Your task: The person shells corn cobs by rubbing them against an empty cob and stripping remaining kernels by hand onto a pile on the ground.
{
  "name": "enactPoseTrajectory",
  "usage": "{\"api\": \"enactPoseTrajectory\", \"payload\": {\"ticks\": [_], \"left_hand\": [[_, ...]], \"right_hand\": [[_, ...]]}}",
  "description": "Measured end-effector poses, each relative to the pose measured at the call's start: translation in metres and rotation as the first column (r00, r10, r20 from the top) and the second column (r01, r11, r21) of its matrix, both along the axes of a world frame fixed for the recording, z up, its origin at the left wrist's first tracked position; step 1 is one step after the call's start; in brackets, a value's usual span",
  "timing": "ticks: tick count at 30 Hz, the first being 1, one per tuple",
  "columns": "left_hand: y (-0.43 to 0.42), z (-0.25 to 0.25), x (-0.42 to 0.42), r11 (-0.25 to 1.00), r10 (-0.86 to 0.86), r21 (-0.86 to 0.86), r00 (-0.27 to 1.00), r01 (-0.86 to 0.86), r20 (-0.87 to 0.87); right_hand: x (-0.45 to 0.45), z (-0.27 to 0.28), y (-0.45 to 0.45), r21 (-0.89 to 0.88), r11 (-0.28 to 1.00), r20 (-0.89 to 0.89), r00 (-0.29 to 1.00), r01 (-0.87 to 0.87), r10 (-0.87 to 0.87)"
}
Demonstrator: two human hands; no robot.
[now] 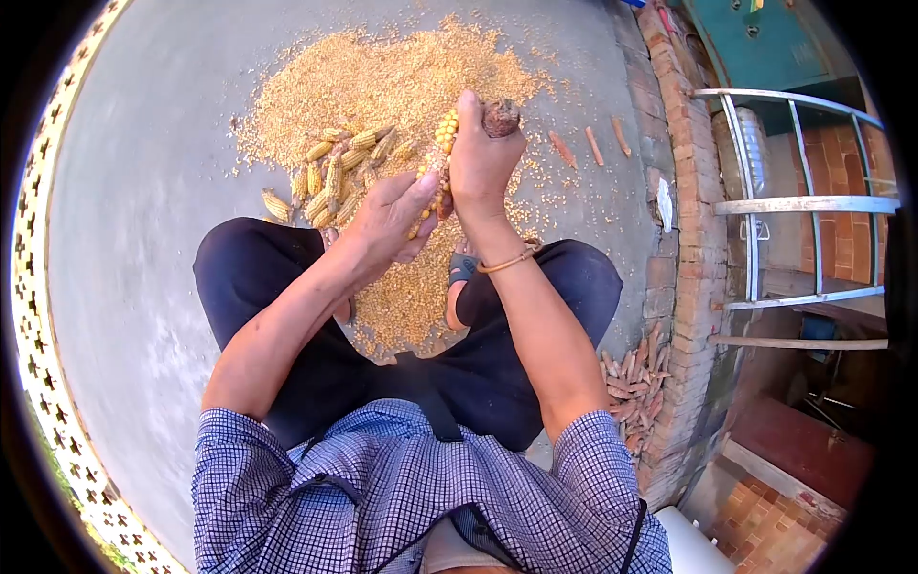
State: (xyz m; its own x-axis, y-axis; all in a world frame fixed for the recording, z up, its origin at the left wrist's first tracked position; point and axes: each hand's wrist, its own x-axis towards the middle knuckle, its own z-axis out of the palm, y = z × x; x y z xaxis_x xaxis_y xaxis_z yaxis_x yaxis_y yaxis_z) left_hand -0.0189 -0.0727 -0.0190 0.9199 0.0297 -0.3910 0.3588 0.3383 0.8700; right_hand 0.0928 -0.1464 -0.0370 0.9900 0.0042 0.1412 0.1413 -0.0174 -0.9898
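Between my hands, raised above the floor, is a partly stripped corn ear, with yellow kernels still on it and pale bare patches. My left hand is closed round its lower part. My right hand is pressed against the ear, thumb up, and grips a dark reddish bare corn cob whose end sticks out beside the thumb. Under and beyond my hands spreads a wide heap of loose corn kernels. Left of my hands lies a small pile of unstripped corn ears.
Several bare cobs lie right of the kernels, and a pile of stripped cobs rests by my right knee. A low brick edge with a metal railing runs along the right. A perforated wall borders the left.
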Motion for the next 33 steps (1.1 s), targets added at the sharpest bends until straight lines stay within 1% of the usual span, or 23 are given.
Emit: {"api": "enactPoseTrajectory", "payload": {"ticks": [1, 2, 3, 4, 5, 6, 8, 9, 10, 11, 12, 13, 16, 17, 20, 21, 22, 23, 24, 25, 28, 31, 33], "left_hand": [[0.008, 0.004, 0.0, 0.997, -0.024, -0.071, 1.0, 0.024, -0.004], [0.013, 0.006, -0.001, 0.988, -0.049, -0.144, 0.999, 0.048, -0.005], [0.012, 0.003, 0.0, 0.996, -0.03, -0.082, 0.999, 0.032, 0.015], [0.012, 0.002, 0.001, 0.997, 0.003, -0.078, 1.0, -0.002, 0.011], [0.01, 0.002, 0.001, 0.997, 0.036, -0.074, 0.999, -0.036, 0.005], [0.009, 0.0, 0.001, 0.995, 0.07, -0.071, 0.998, -0.07, -0.002], [0.013, -0.005, -0.002, 0.995, 0.084, 0.041, 0.995, -0.087, 0.058], [0.017, -0.007, -0.001, 0.99, 0.089, 0.1, 0.992, -0.098, 0.094], [0.019, -0.013, 0.0, 0.938, 0.095, 0.316, 0.984, -0.14, 0.151], [0.02, -0.021, 0.001, 0.839, 0.089, 0.512, 0.974, -0.185, 0.207], [0.019, -0.022, 0.002, 0.697, 0.07, 0.679, 0.964, -0.232, 0.258], [0.017, -0.022, 0.002, 0.573, 0.026, 0.774, 0.95, -0.269, 0.311], [0.013, -0.02, 0.003, 0.229, -0.118, 0.937, 0.948, -0.262, 0.294], [0.009, -0.016, 0.005, 0.201, -0.116, 0.958, 0.966, -0.204, 0.23], [-0.002, -0.017, 0.003, 0.224, -0.156, 0.966, 0.974, -0.128, 0.165], [-0.004, -0.016, 0.004, 0.458, -0.127, 0.885, 0.98, -0.081, 0.155], [-0.003, -0.013, 0.004, 0.661, -0.102, 0.75, 0.985, -0.036, 0.137], [-0.001, -0.01, 0.003, 0.822, -0.079, 0.569, 0.991, 0.002, 0.11], [0.0, -0.008, 0.001, 0.935, -0.062, 0.353, 0.995, 0.031, 0.076], [-0.002, -0.006, 0.0, 0.96, -0.019, 0.278, 0.993, -0.015, 0.12], [0.004, -0.004, 0.002, 0.998, 0.02, 0.056, 1.0, -0.022, 0.023], [0.005, -0.006, 0.004, 0.993, 0.121, -0.02, 0.992, -0.12, 0.045], [0.013, -0.014, 0.004, 0.976, 0.092, 0.192, 0.993, -0.106, 0.079]], "right_hand": [[0.003, 0.008, -0.009, 0.029, 0.992, -0.16, 0.979, -0.121, 0.124], [0.005, 0.009, -0.012, 0.098, 0.983, -0.198, 0.965, -0.155, 0.172], [0.007, 0.01, -0.013, 0.168, 0.969, -0.229, 0.949, -0.183, 0.219], [0.009, 0.01, -0.015, 0.237, 0.95, -0.26, 0.93, -0.202, 0.262], [0.012, 0.007, -0.017, 0.354, 0.905, -0.338, 0.87, -0.236, 0.359], [0.013, 0.008, -0.016, 0.384, 0.893, -0.331, 0.868, -0.235, 0.37], [0.012, 0.011, -0.015, 0.442, 0.867, -0.322, 0.861, -0.231, 0.393], [0.013, 0.013, -0.014, 0.458, 0.848, -0.314, 0.843, -0.268, 0.436], [0.011, 0.015, -0.014, 0.469, 0.824, -0.285, 0.828, -0.319, 0.483], [0.009, 0.019, -0.014, 0.478, 0.798, -0.258, 0.81, -0.367, 0.527], [0.006, 0.024, -0.015, 0.484, 0.771, -0.231, 0.789, -0.414, 0.569], [0.001, 0.03, -0.014, 0.511, 0.775, -0.251, 0.798, -0.372, 0.548], [-0.004, 0.031, -0.01, 0.582, 0.798, -0.323, 0.857, -0.155, 0.402], [-0.003, 0.03, -0.009, 0.585, 0.808, -0.374, 0.86, -0.071, 0.346], [0.0, 0.019, -0.01, 0.456, 0.889, -0.396, 0.888, -0.031, 0.234], [-0.001, 0.027, -0.006, 0.425, 0.904, -0.437, 0.885, 0.047, 0.159], [0.004, 0.02, -0.005, 0.329, 0.944, -0.349, 0.933, 0.034, 0.088], [0.01, 0.007, -0.003, 0.231, 0.973, -0.252, 0.967, 0.031, 0.029], [0.011, 0.005, -0.001, 0.128, 0.991, -0.147, 0.989, 0.039, -0.02], [0.013, 0.005, -0.002, 0.178, 0.984, -0.208, 0.978, 0.011, 0.027], [0.015, 0.011, -0.012, 0.204, 0.969, -0.212, 0.961, -0.137, 0.18], [0.016, 0.011, -0.016, 0.298, 0.929, -0.227, 0.929, -0.219, 0.292], [0.012, 0.012, -0.016, 0.366, 0.89, -0.253, 0.891, -0.272, 0.376]]}}
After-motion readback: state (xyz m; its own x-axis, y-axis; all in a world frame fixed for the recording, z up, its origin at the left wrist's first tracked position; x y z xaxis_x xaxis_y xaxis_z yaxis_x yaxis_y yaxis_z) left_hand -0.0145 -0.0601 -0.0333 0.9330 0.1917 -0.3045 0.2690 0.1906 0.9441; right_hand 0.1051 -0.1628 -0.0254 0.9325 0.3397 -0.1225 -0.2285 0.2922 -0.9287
